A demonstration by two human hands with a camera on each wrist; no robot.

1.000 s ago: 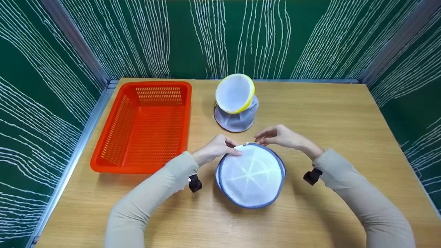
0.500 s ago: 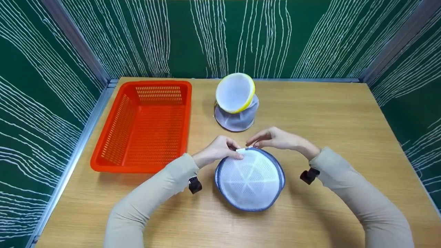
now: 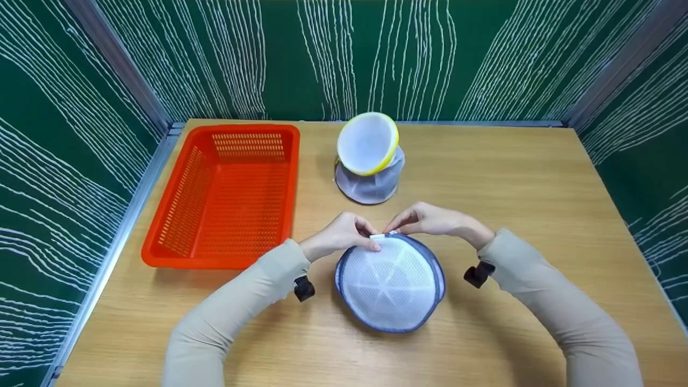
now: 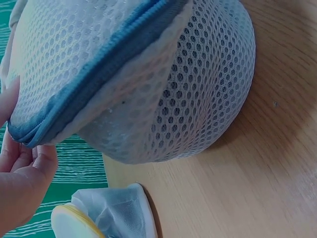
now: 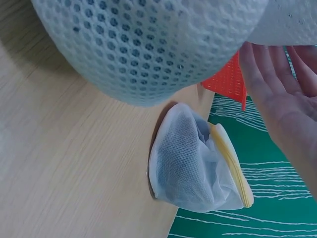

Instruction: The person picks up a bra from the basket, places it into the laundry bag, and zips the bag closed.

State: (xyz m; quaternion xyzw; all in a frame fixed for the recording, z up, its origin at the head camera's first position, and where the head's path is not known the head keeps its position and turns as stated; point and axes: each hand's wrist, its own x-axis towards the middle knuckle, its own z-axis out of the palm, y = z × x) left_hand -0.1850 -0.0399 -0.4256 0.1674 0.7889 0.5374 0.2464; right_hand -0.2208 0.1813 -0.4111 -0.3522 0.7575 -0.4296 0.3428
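Observation:
A round white mesh laundry bag (image 3: pixel 388 285) with a dark blue zippered rim stands on the table between both hands. My left hand (image 3: pixel 344 234) pinches its far edge beside a white tag (image 3: pixel 378 236), thumb on top. In the left wrist view, the blue zipper (image 4: pixel 94 69) runs round the edge, and fingers of the left hand (image 4: pixel 29 168) lie under it. My right hand (image 3: pixel 430 219) pinches at the zipper just right of the tag. Its fingertips are hidden behind the bag in the right wrist view, where the palm of the right hand (image 5: pixel 292 99) shows.
An orange-red plastic basket (image 3: pixel 293 193) stands on the left of the wooden table (image 3: pixel 500 177). Behind the laundry bag sits a grey-white mesh bag (image 3: pixel 371 188) with a yellow-rimmed round top (image 3: pixel 367 144). Green walls with white lines (image 3: pixel 279 59) enclose the table.
My right hand has moved left and slightly nearer, closing in on the left hand. The laundry bag's top has shifted a little toward me, while the left hand has barely moved.

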